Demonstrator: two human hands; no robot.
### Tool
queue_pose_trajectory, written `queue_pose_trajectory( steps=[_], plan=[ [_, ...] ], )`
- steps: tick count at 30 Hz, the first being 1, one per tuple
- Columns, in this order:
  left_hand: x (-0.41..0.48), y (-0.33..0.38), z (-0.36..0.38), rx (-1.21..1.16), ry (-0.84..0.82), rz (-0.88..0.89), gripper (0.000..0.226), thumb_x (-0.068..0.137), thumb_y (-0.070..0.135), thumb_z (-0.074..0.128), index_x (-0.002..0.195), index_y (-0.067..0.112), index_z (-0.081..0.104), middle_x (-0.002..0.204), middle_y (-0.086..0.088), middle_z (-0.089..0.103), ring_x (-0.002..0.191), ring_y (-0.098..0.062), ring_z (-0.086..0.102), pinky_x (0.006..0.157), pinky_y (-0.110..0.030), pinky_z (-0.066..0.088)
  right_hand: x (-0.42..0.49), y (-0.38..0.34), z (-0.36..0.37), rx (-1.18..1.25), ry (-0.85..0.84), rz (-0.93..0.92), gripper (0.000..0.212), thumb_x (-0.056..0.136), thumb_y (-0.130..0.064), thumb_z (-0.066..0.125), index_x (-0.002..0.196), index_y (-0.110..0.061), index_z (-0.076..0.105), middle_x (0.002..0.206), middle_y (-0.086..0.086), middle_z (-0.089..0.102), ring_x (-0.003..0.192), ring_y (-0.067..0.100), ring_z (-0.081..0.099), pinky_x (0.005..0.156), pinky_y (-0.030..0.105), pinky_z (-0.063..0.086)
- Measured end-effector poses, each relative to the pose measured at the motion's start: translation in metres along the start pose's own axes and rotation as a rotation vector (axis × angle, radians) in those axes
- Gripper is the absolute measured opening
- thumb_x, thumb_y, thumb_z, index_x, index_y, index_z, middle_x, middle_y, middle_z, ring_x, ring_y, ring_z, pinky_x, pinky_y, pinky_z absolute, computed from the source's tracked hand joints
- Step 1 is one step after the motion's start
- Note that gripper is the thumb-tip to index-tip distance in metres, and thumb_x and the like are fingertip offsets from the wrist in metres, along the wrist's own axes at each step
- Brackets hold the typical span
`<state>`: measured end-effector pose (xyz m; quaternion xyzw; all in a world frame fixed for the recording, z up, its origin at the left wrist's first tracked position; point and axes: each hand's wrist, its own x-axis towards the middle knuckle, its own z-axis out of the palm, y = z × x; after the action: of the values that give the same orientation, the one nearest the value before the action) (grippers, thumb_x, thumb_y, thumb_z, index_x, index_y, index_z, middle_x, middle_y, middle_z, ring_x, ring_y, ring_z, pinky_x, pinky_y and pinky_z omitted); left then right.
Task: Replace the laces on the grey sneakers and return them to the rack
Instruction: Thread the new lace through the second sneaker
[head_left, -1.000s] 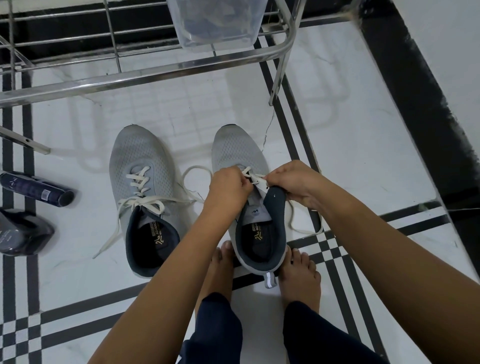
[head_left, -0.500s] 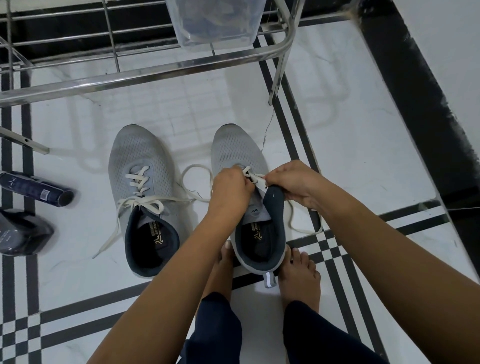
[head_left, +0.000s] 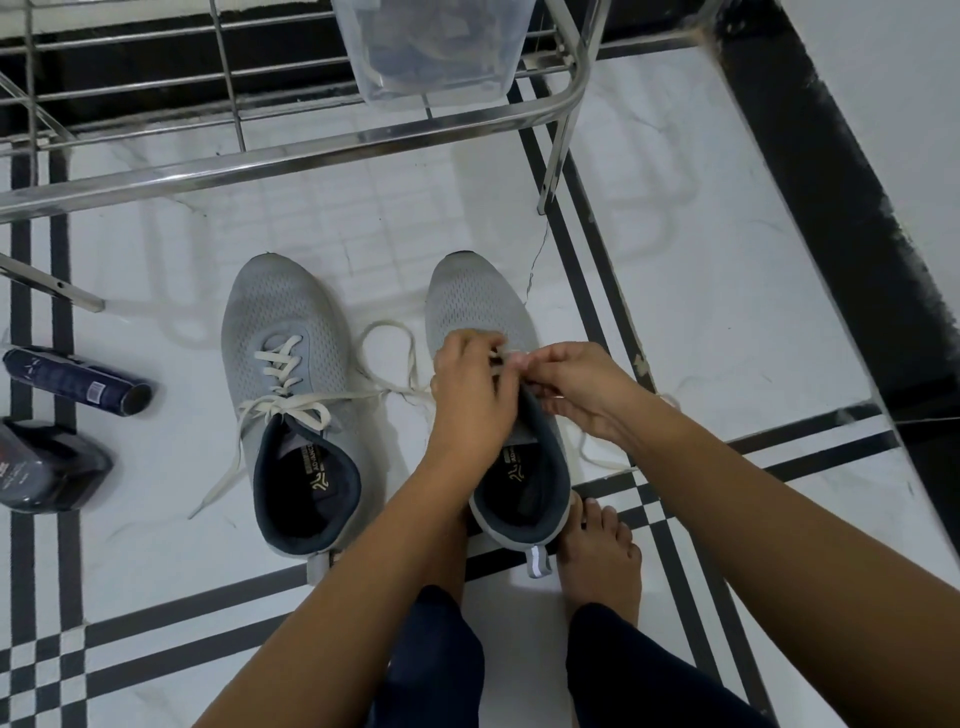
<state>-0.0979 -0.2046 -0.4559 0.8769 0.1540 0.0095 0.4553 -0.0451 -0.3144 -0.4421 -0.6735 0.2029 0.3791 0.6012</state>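
Note:
Two grey mesh sneakers with dark blue lining stand side by side on the floor, toes pointing away from me. The left sneaker (head_left: 283, 332) has a cream lace threaded through its eyelets, its ends loose on the floor. Over the tongue of the right sneaker (head_left: 475, 301) my left hand (head_left: 470, 395) and my right hand (head_left: 571, 384) meet, both pinching the cream lace (head_left: 402, 358) with curled fingers. A loop of that lace lies on the floor between the shoes. The right shoe's eyelets are hidden under my hands.
A steel shoe rack (head_left: 291, 156) spans the top, with a clear plastic box (head_left: 431, 47) on its shelf. A dark spray can (head_left: 78, 382) and a dark pouch (head_left: 47, 462) lie at the left. My bare feet (head_left: 602, 545) are just behind the right shoe's heel.
My hands have drawn closer together over the right shoe's tongue, fingertips nearly touching on the lace. The shoes have not moved.

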Motion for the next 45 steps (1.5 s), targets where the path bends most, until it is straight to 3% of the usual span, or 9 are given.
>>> queue_pose_trajectory(
  steps=[6, 9, 17, 24, 27, 32, 36, 40, 45],
  plan=[
    [-0.036, -0.029, 0.007, 0.082, -0.155, 0.489, 0.029, 0.089, 0.027, 0.050, 0.085, 0.004, 0.067, 0.093, -0.009, 0.067, 0.110, -0.018, 0.051, 0.098, -0.034, 0.039, -0.002, -0.007, -0.007, 0.382, 0.007, -0.010, 0.023, 0.098, -0.001, 0.037, 0.080, -0.004, 0.050, 0.074, 0.013, 0.062, 0.074, 0.023, 0.066, 0.083, 0.043, 0.052],
    [-0.041, -0.038, 0.004, 0.031, -0.114, 0.502, 0.028, 0.091, 0.021, 0.048, 0.090, 0.003, 0.069, 0.093, -0.007, 0.068, 0.114, -0.017, 0.050, 0.103, -0.031, 0.037, -0.003, -0.010, -0.014, 0.632, 0.007, 0.014, 0.027, 0.100, -0.006, 0.031, 0.075, -0.010, 0.043, 0.056, 0.004, 0.048, 0.044, 0.015, 0.054, 0.066, 0.035, 0.055],
    [-0.040, -0.041, 0.002, -0.044, -0.119, 0.459, 0.029, 0.091, 0.021, 0.046, 0.092, 0.004, 0.070, 0.097, -0.006, 0.067, 0.110, -0.014, 0.051, 0.102, -0.024, 0.036, -0.007, -0.014, -0.008, -0.834, -0.183, -0.115, 0.013, 0.089, -0.020, 0.062, 0.080, -0.012, 0.060, 0.060, -0.002, 0.043, 0.049, 0.010, 0.036, 0.040, 0.018, 0.030],
    [-0.041, -0.043, 0.004, -0.070, -0.103, 0.439, 0.028, 0.089, 0.021, 0.047, 0.090, 0.004, 0.070, 0.094, -0.005, 0.067, 0.110, -0.014, 0.052, 0.103, -0.023, 0.035, -0.006, -0.020, -0.013, 0.541, -0.063, -0.066, 0.028, 0.093, -0.005, 0.041, 0.065, -0.010, 0.041, 0.055, 0.005, 0.049, 0.050, 0.018, 0.047, 0.064, 0.033, 0.052],
    [-0.041, -0.042, 0.004, -0.070, -0.101, 0.432, 0.030, 0.090, 0.022, 0.046, 0.090, 0.004, 0.070, 0.094, -0.006, 0.067, 0.110, -0.014, 0.051, 0.104, -0.021, 0.034, -0.011, -0.019, -0.023, -0.057, 0.062, -0.032, 0.031, 0.093, -0.020, 0.052, 0.068, -0.017, 0.034, 0.048, -0.003, 0.028, 0.038, 0.010, 0.020, 0.036, 0.017, 0.021],
    [-0.041, -0.042, 0.003, -0.079, -0.108, 0.439, 0.028, 0.089, 0.021, 0.046, 0.089, 0.004, 0.069, 0.095, -0.006, 0.067, 0.108, -0.014, 0.052, 0.102, -0.020, 0.033, -0.010, -0.012, -0.003, -0.803, -0.131, -0.079, 0.017, 0.087, -0.026, 0.065, 0.081, -0.012, 0.058, 0.067, -0.001, 0.049, 0.054, 0.010, 0.040, 0.042, 0.019, 0.033],
    [-0.042, -0.042, 0.004, -0.079, -0.101, 0.430, 0.028, 0.089, 0.022, 0.047, 0.090, 0.004, 0.070, 0.094, -0.006, 0.067, 0.109, -0.015, 0.052, 0.103, -0.022, 0.034, -0.004, -0.014, -0.001, -0.152, -0.057, -0.147, 0.023, 0.090, -0.006, 0.057, 0.069, -0.012, 0.051, 0.090, 0.011, 0.066, 0.072, 0.016, 0.054, 0.065, 0.027, 0.040],
    [-0.042, -0.042, 0.003, -0.078, -0.100, 0.423, 0.028, 0.089, 0.021, 0.048, 0.090, 0.004, 0.070, 0.094, -0.007, 0.068, 0.108, -0.015, 0.052, 0.103, -0.017, 0.032, -0.006, -0.012, -0.011, 0.488, -0.004, -0.042, 0.026, 0.091, -0.005, 0.043, 0.066, -0.012, 0.038, 0.047, 0.001, 0.042, 0.038, 0.014, 0.041, 0.049, 0.027, 0.043],
    [-0.042, -0.037, 0.001, -0.092, -0.096, 0.408, 0.027, 0.089, 0.019, 0.048, 0.087, 0.002, 0.069, 0.091, -0.007, 0.067, 0.103, -0.014, 0.053, 0.100, -0.016, 0.034, -0.004, -0.003, -0.007, -0.514, 0.049, -0.107, 0.025, 0.086, -0.032, 0.064, 0.077, -0.014, 0.050, 0.059, -0.001, 0.048, 0.047, 0.009, 0.044, 0.048, 0.023, 0.034]
  ],
)
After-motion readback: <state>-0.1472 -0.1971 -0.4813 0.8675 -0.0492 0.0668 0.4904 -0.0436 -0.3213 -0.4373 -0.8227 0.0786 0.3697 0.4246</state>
